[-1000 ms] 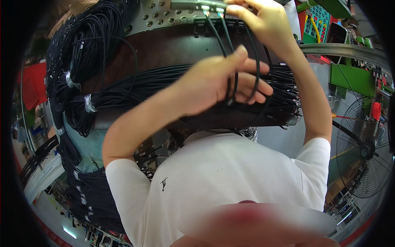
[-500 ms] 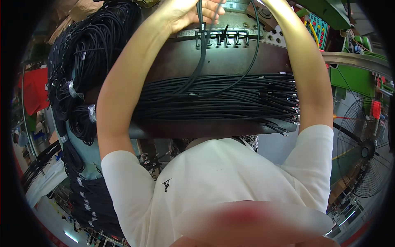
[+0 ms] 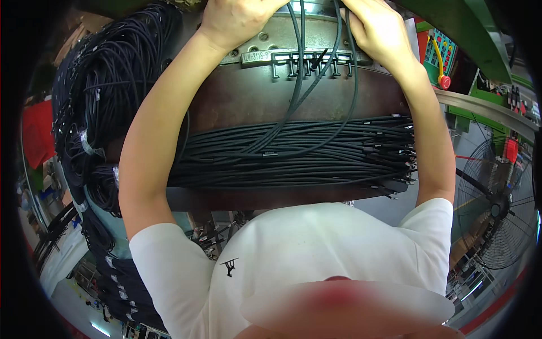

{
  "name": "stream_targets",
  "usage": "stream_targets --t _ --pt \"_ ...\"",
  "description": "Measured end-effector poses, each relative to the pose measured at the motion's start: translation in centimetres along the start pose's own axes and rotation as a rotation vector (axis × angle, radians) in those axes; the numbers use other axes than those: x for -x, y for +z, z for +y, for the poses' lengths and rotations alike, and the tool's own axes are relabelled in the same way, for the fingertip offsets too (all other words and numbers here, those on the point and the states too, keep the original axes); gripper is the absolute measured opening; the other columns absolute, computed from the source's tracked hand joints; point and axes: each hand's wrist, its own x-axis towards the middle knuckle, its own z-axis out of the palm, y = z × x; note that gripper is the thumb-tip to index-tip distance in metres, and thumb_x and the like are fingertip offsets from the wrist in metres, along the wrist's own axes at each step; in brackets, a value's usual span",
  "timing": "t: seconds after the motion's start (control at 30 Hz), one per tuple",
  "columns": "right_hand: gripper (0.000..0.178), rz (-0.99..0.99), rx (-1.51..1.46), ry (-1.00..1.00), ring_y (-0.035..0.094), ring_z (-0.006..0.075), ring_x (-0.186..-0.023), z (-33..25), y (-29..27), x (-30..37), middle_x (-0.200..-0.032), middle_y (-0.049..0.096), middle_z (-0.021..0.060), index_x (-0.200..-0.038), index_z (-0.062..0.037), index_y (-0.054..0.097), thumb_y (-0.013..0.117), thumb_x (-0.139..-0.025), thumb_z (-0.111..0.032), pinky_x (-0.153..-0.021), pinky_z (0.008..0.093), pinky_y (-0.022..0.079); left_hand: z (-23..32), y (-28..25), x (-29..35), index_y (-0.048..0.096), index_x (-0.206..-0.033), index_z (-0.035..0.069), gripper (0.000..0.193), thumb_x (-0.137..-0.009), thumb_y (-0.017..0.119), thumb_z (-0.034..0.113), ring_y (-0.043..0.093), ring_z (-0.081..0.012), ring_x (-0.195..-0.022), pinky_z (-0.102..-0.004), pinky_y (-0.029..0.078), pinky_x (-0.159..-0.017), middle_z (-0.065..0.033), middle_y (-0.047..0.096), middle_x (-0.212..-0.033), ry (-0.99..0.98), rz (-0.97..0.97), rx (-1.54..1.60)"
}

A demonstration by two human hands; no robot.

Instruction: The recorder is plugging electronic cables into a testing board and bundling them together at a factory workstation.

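Note:
My left hand is at the top, its fingers bent together toward black cables that rise to the picture's upper edge. Opposite it, my right hand curls in with the thumb beside another cable strand. Both hands look closed on cable; the upper edge cuts off the fingertips and cable ends. Below them sits a metal machine bed with a black comb-like rack at its front. The raised cables come from a wide bundle of black cables lying across the brown table.
Thick hanks of black cable hang at the left. To the right are a green control panel with a red stop button, a metal rail and a black cage fan. A green machine part overhangs the upper right.
The table and rack sit lower in the picture. My left hand has turned from spread fingers to a bent grip, and my right hand has come inward into view. The raised cables have spread apart.

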Motion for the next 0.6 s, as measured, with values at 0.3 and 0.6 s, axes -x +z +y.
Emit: stream_targets --t 0.3,0.6 --pt "0.021 0.37 -0.276 -0.408 0.061 0.0374 -0.083 1.3 3.2 -1.0 -0.094 0.065 0.019 -0.095 -0.005 0.067 0.058 -0.089 -0.023 -0.074 0.046 0.049 -0.1 1.9 1.1 0.069 -0.09 0.004 0.014 -0.083 0.061 0.014 0.064 -0.0275 -0.082 -0.0397 0.051 -0.071 -0.0143 0.067 -0.092 -0.12 -0.022 0.056" --pt "0.029 0.012 -0.066 -0.038 0.062 0.0363 -0.077 2.8 3.9 -0.3 -0.085 0.065 0.0205 -0.096 -0.0006 0.065 0.056 -0.092 -0.028 -0.069 0.0458 0.049 1.3 0.5 -2.9 0.066 -0.092 0.0 0.02 -0.09 0.054 0.017 0.063 -0.0341 -0.079 -0.0438 0.051 -0.071 -0.0201 0.066 -0.088 -0.679 -0.378 0.268"
